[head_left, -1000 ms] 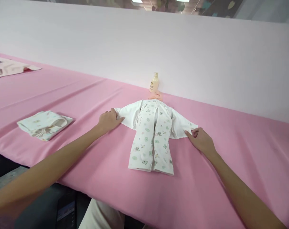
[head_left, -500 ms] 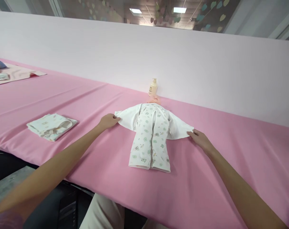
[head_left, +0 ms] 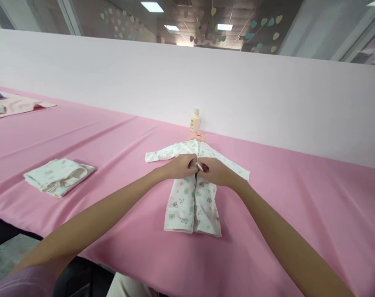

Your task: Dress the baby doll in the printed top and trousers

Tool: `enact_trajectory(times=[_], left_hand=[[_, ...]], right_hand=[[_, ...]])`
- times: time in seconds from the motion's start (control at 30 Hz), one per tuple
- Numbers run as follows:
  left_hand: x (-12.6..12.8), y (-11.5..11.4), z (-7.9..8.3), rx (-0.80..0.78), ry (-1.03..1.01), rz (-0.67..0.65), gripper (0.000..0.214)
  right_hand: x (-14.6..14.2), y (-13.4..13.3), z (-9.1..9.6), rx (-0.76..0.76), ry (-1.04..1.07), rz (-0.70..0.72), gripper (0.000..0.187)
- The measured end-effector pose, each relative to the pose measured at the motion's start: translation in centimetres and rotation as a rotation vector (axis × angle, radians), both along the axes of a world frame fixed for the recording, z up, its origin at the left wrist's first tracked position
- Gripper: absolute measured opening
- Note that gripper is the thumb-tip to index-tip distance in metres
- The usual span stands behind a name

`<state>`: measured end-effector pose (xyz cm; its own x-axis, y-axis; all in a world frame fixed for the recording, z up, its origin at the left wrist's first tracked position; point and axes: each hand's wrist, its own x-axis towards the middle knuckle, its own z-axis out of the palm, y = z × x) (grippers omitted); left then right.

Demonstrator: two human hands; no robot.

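A white baby jacket (head_left: 181,210) with a small green print lies spread on the pink-covered table, its sleeves out to both sides and its front opening down the middle. Over its chest, my left hand (head_left: 183,167) and my right hand (head_left: 217,170) nearly touch. Each is closed with bent fingers on one front edge of the jacket, and my fingers hide most of the cloth they pinch. Just beyond the collar lies a peach-coloured item (head_left: 196,135) whose kind I cannot make out.
A cream pump bottle (head_left: 195,120) stands behind the collar, close to the white wall (head_left: 113,74). Folded printed baby clothing (head_left: 59,175) rests to the left on the pink sheet (head_left: 119,132). Farther left lies a pale pink cloth (head_left: 23,105) with things on it.
Both hands have come inward from the outer sides to the middle of the jacket. The plain white flaps no longer cover the sleeves, and the printed sleeves now show.
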<state>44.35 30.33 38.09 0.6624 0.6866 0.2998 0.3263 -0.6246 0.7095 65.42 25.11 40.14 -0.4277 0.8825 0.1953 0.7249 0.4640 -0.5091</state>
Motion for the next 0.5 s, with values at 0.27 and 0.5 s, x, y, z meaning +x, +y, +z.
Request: enact_trajectory(times=[0.27, 0.5], left_hand=[[-2.8, -1.4, -2.8, 0.208, 0.013, 0.134, 0.033], [-1.3, -1.5, -4.2, 0.565, 0.101, 0.202, 0.015]], right_hand=[[0.7, -1.6, -3.4, 0.152, -0.054, -0.072, 0.02], [-1.1, -2.4, -4.1, 0.328, -0.128, -0.093, 0.012]])
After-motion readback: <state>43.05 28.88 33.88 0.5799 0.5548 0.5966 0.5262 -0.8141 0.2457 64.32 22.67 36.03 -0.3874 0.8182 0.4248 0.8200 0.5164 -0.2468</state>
